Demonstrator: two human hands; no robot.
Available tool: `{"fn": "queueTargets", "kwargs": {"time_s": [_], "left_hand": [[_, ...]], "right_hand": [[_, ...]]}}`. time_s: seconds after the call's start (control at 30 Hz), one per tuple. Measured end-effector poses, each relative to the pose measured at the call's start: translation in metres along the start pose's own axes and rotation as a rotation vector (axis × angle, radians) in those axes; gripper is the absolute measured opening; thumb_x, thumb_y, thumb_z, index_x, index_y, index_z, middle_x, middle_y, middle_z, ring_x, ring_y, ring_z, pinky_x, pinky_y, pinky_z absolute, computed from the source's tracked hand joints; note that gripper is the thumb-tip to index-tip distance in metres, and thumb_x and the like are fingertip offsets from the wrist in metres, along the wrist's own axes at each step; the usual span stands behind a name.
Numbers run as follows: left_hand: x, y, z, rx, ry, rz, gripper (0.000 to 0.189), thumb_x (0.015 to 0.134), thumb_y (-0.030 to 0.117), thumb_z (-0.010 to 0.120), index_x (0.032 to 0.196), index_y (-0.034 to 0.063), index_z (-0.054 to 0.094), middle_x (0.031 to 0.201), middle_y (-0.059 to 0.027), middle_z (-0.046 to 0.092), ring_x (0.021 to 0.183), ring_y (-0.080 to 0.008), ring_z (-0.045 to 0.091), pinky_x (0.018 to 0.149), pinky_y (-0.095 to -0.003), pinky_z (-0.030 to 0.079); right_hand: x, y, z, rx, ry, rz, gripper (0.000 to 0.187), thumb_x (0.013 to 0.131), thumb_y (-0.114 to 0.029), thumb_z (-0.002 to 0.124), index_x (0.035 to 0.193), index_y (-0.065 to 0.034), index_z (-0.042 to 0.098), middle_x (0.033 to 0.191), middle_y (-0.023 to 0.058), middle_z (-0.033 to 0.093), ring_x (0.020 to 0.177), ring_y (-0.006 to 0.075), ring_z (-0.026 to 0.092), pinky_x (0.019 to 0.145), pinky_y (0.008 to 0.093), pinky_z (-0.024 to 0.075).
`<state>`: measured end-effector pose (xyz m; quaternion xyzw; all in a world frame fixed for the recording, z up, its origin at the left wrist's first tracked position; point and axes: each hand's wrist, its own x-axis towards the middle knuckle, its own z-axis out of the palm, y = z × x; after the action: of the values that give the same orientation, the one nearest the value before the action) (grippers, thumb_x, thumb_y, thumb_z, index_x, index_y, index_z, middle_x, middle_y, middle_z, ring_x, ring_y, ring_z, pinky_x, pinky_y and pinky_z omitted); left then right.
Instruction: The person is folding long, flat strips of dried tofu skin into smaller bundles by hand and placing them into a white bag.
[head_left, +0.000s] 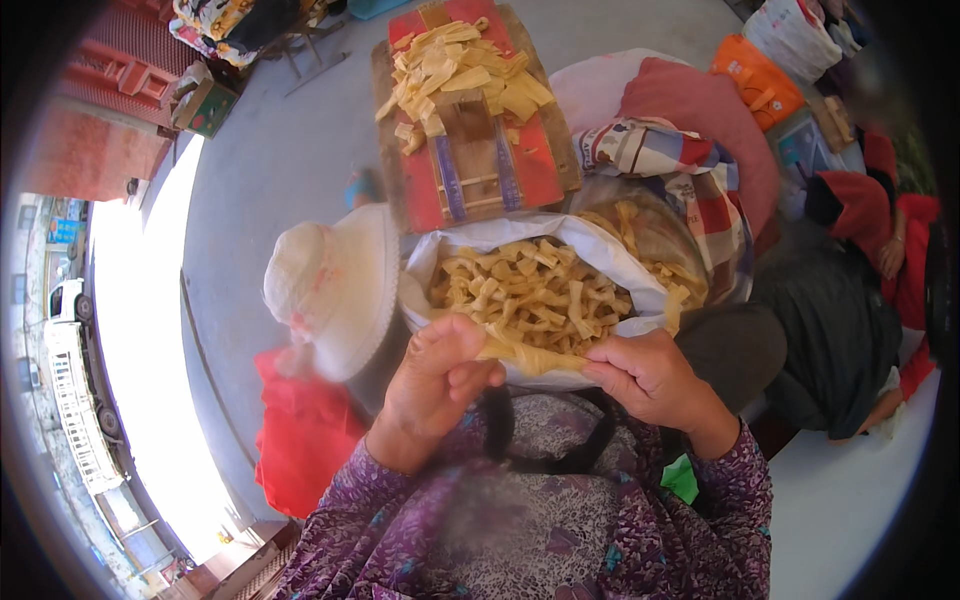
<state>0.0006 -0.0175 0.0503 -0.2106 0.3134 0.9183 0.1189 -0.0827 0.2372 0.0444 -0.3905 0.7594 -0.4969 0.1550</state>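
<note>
A yellow strip (536, 358), probably tofu skin, is stretched between my two hands and looks twisted or knotted in the middle. My left hand (439, 371) has its end by the curled fingers. Thumb and fingers of my right hand (649, 375) pinch the other end. Just beyond them a white sack (484, 232) stands open in my lap, holding many knotted yellow pieces (525, 289). Farther off, loose flat strips (461, 71) lie heaped on a red board (536, 184) with a small wooden rack (472, 180) fixed on it.
A white sun hat (330, 289) and a red cloth (304, 435) are at my left. To the right lie a clear bag with yellow pieces (664, 277), a checked printed bag (697, 187) and a pink round cushion (697, 97). Another person (829, 330) sits close by on the right.
</note>
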Motion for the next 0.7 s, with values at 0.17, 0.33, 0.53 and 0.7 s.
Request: {"fn": "queueTargets", "kwargs": {"time_s": [0.17,0.33,0.53,0.7], "left_hand": [[-0.001,0.0,-0.002,0.108,0.101,0.001,0.017,0.099,0.018,0.062,0.087,0.0061,0.061,0.059,0.0005,0.051,0.048,-0.0098,0.046,0.067,-0.0311,0.049],[0.015,0.02,-0.02,1.099,0.157,0.464,0.02,0.096,0.021,0.066,0.096,0.0007,0.066,0.074,-0.0082,0.066,0.065,-0.0159,0.063,0.071,-0.0291,0.053],[0.028,0.026,0.013,1.932,-0.645,0.743,0.031,0.073,0.017,0.072,0.099,0.0034,0.064,0.086,-0.0056,0.06,0.085,-0.0228,0.06,0.08,-0.0359,0.049],[0.02,0.03,-0.007,2.005,-0.723,0.731,0.021,0.075,0.017,0.069,0.091,0.0048,0.063,0.078,-0.0044,0.054,0.079,-0.0215,0.058,0.075,-0.0346,0.049]], "right_hand": [[-0.01,-0.001,0.008,-0.194,0.049,-0.077,0.013,0.085,-0.006,0.074,0.094,-0.0024,0.065,0.067,0.0113,0.062,0.056,0.0289,0.063,0.048,0.0361,0.0471],[0.006,0.001,0.01,-0.511,0.071,-0.244,0.021,0.081,-0.004,0.073,0.099,-0.0038,0.064,0.062,0.0058,0.054,0.053,0.0228,0.057,0.045,0.0339,0.0441],[0.025,-0.011,0.014,-0.639,-0.041,-0.414,0.02,0.083,-0.01,0.07,0.101,-0.0046,0.063,0.061,0.0012,0.049,0.055,0.0177,0.054,0.047,0.0306,0.0432],[0.01,0.0,0.008,-0.415,-0.334,-0.206,0.019,0.082,-0.013,0.072,0.097,-0.006,0.062,0.064,0.0037,0.054,0.057,0.02,0.059,0.048,0.0326,0.0453]]}}
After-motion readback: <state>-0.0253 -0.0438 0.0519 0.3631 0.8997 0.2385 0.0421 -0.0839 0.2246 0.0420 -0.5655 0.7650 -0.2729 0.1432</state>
